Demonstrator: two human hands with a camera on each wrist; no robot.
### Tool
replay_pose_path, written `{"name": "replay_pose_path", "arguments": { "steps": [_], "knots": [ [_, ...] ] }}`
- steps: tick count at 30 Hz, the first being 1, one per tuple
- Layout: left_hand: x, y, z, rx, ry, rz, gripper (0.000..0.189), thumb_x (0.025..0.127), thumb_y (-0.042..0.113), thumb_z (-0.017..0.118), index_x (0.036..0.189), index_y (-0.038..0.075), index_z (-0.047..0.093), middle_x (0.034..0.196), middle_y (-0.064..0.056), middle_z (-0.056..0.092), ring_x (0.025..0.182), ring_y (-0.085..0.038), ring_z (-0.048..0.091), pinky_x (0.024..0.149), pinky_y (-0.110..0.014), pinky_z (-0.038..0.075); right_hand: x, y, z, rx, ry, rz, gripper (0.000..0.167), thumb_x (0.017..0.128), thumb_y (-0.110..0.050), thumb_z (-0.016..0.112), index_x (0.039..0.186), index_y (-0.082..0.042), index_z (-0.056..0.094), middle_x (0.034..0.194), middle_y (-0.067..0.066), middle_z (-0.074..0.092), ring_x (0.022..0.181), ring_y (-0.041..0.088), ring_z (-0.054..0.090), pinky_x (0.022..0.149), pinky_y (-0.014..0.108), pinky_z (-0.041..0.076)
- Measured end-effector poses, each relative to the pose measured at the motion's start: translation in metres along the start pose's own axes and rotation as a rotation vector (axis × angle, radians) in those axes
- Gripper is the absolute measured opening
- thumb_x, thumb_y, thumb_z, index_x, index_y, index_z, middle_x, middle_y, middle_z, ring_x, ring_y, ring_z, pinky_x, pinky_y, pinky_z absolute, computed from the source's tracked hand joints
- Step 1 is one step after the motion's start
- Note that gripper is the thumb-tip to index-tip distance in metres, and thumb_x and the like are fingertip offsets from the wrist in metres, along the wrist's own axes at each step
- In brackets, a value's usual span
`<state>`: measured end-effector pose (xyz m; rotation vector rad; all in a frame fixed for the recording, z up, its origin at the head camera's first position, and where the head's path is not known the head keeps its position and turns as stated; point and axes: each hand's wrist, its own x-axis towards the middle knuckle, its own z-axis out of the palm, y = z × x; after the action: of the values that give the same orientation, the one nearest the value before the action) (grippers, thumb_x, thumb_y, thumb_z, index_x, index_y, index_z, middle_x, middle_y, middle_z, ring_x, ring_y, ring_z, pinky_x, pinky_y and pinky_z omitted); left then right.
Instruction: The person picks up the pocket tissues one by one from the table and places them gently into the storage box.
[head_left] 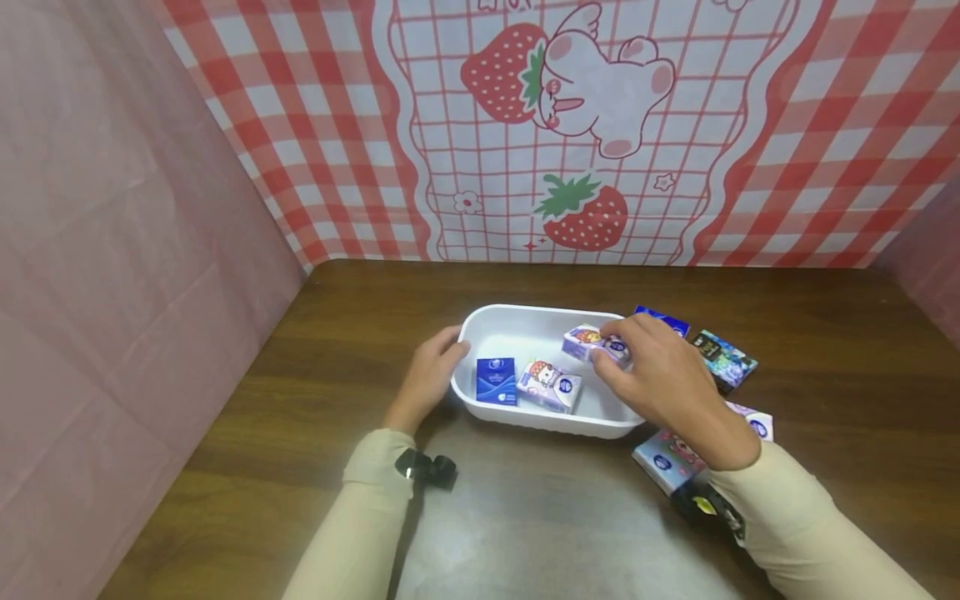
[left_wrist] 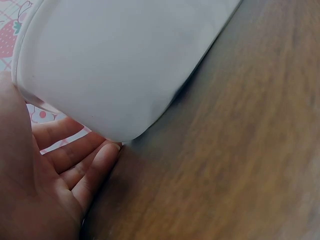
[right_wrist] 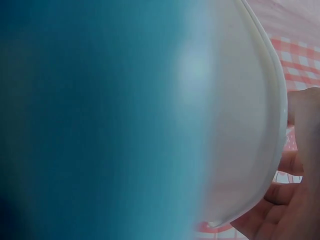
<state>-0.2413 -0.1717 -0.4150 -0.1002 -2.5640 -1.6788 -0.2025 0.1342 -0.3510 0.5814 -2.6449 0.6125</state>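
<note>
A white plastic basin (head_left: 540,423) stands on the table. My left hand (head_left: 429,375) grips its left end, thumb over the rim and fingers outside; in the left wrist view the fingers (left_wrist: 95,175) lie against the outer wall. With thumb and fingertips, my right hand (head_left: 663,379) pinches a purple-and-white tissue pack (head_left: 581,340) within the basin's right half; whether it touches the bottom I cannot tell. A dark blue tissue pack (head_left: 496,382) and a white strawberry-print tissue pack (head_left: 550,385) lie inside to the left. A blurred blue surface (right_wrist: 110,120) covers much of the right wrist view.
Right of the basin lie a blue pack (head_left: 675,323), a dark floral pack (head_left: 726,360), a light blue pack (head_left: 667,462) and a purple-white pack (head_left: 759,425), the last two partly under my right wrist. A checked strawberry cloth (head_left: 337,167) hangs behind the wooden table (head_left: 300,417).
</note>
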Motion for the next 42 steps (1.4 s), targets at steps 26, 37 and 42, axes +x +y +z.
{"name": "replay_pose_path", "arguments": {
  "steps": [26, 37, 42],
  "knots": [
    [0.001, 0.0, 0.0, 0.0, 0.001, -0.002, 0.04, 0.099, 0.027, 0.057, 0.135, 0.01, 0.063, 0.134, -0.01, 0.063, 0.126, -0.028, 0.055, 0.108, -0.05, 0.041, 0.009, -0.002, 0.012, -0.013, -0.125, 0.05, 0.039, 0.093, -0.037, 0.066, 0.121, -0.009, 0.067, 0.114, 0.011, 0.065, 0.105, 0.031, 0.06, 0.085, 0.053, 0.052],
    [0.001, 0.001, 0.0, 0.006, 0.004, 0.001, 0.04, 0.099, 0.028, 0.056, 0.135, 0.01, 0.063, 0.134, -0.01, 0.063, 0.126, -0.028, 0.055, 0.108, -0.049, 0.041, 0.009, 0.001, 0.015, -0.007, -0.126, 0.016, 0.038, 0.093, -0.035, 0.066, 0.119, -0.008, 0.067, 0.121, 0.014, 0.065, 0.11, 0.035, 0.06, 0.088, 0.055, 0.051],
    [0.0, 0.001, 0.0, 0.015, 0.004, -0.006, 0.04, 0.099, 0.028, 0.056, 0.134, 0.01, 0.063, 0.133, -0.01, 0.063, 0.125, -0.028, 0.056, 0.108, -0.049, 0.041, 0.009, 0.001, 0.016, -0.007, -0.152, 0.018, 0.038, 0.093, -0.035, 0.067, 0.121, -0.008, 0.067, 0.125, 0.016, 0.063, 0.115, 0.037, 0.058, 0.09, 0.057, 0.05]
  ]
}}
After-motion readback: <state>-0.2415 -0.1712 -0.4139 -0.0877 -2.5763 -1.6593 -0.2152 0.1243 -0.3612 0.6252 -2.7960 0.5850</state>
